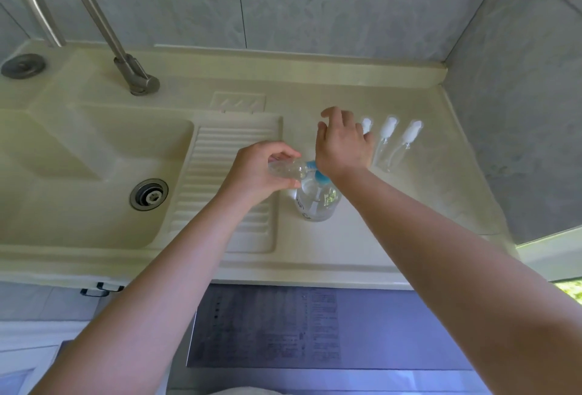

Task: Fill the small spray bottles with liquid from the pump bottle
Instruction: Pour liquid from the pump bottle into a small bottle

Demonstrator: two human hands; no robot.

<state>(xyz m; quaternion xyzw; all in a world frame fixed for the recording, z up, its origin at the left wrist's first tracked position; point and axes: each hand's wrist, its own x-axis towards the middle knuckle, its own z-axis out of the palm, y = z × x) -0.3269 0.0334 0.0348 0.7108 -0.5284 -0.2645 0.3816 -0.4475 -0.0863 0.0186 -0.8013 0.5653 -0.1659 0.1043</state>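
Both forearms reach in over the counter. Left hand grips a small bottle tipped at the blue pump of the pump bottle — right hand hovers above, fingers loosely spread. Three more spray bottles lie just right of it.

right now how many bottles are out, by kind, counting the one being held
Small spray bottles lying on the counter: 3
Small spray bottle held in the left hand: 1
Pump bottle with blue pump: 1
Total: 5 bottles
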